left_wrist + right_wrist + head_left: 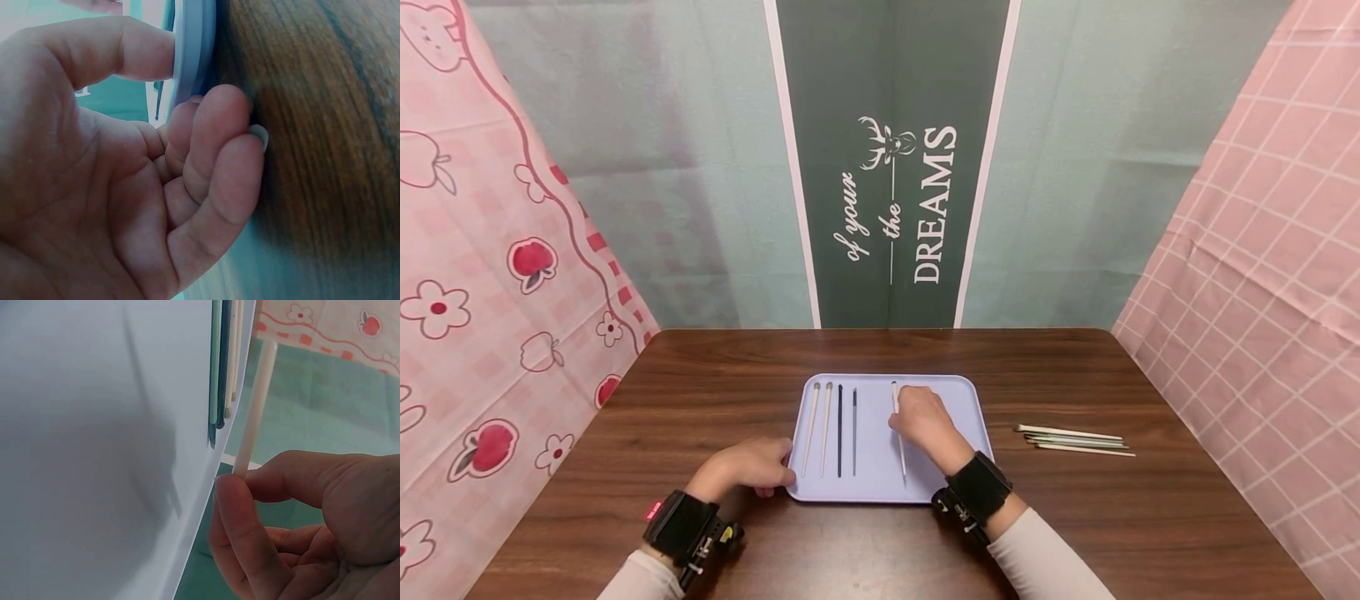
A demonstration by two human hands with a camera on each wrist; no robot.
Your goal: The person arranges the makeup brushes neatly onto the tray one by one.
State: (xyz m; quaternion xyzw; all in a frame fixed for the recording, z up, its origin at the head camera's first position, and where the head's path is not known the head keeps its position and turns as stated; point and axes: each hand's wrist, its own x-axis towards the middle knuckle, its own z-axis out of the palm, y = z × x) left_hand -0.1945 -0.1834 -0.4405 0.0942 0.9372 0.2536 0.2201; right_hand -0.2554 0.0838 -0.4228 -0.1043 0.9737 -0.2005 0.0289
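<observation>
Wood-grain table (820,550): under lilac tray (874,433).
Right hand (922,417): pinching pale brush (902,458) between thumb and fingertips, above tray.
Pale brush: sticking out both sides of the pinch, right of four laid-out brushes (839,429).
Left hand (756,465): curled at tray's near left corner, gripping it.

Pink apple-print cloth (482,250) and pink grid cloth (1255,250) flank a green lettered backdrop (891,75) behind a brown wood-grain table (715,392).

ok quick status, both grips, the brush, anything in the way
Left grip holds tray at near left corner. Right grip pinches pale brush above tray. Four brushes lie left; nothing visibly blocking.
</observation>
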